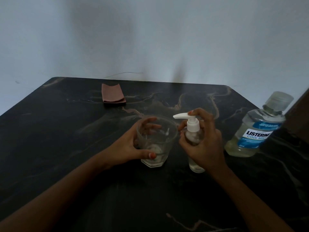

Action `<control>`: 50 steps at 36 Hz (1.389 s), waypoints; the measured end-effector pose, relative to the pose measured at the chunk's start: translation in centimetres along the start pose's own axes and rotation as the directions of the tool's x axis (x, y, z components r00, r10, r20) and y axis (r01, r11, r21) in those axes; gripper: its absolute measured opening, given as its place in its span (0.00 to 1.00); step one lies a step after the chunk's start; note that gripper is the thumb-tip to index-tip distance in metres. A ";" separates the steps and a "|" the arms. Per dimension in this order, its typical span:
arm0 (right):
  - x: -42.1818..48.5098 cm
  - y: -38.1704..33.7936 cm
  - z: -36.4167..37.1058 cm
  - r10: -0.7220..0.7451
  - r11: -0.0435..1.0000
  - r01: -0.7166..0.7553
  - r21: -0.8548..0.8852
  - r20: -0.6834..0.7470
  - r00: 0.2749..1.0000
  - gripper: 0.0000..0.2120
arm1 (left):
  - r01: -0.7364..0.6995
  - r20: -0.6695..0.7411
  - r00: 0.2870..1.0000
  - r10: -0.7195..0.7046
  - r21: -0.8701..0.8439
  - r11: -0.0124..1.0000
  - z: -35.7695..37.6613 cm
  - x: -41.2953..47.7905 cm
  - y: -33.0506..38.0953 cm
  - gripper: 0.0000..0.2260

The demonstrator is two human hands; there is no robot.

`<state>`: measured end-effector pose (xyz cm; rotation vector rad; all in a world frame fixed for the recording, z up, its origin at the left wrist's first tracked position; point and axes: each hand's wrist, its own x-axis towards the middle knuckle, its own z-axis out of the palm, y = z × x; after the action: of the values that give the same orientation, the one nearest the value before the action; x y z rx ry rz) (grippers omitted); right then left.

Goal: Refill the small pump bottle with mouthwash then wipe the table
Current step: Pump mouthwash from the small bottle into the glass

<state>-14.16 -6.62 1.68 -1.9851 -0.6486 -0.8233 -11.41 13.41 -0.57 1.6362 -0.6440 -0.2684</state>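
A small clear pump bottle (pixel 194 129) with a white pump head stands on the dark marble table (pixel 66 131). My right hand (pixel 205 141) grips its body, with the index finger resting on top of the pump; the spout points left over a clear drinking glass (pixel 157 141). My left hand (pixel 132 146) holds that glass by its side, thumb at the base. The glass looks nearly empty. A mouthwash bottle (pixel 257 128) with a blue label and its clear cap on stands to the right, holding a little pale liquid.
A folded reddish-brown cloth (pixel 112 93) lies at the back of the table near the wall. A dark object (pixel 299 104) rises at the right edge behind the mouthwash bottle.
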 end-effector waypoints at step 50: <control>-0.1 0.7 -0.1 -0.059 0.989 0.057 -0.136 -0.016 0.998 0.25 | 0.012 0.004 1.000 -0.012 0.014 1.000 -0.3 -0.1 -0.4 0.40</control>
<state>-13.77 -7.02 1.26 -2.0853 -0.6567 -0.9428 -11.24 13.69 -0.93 1.6540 -0.6406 -0.2769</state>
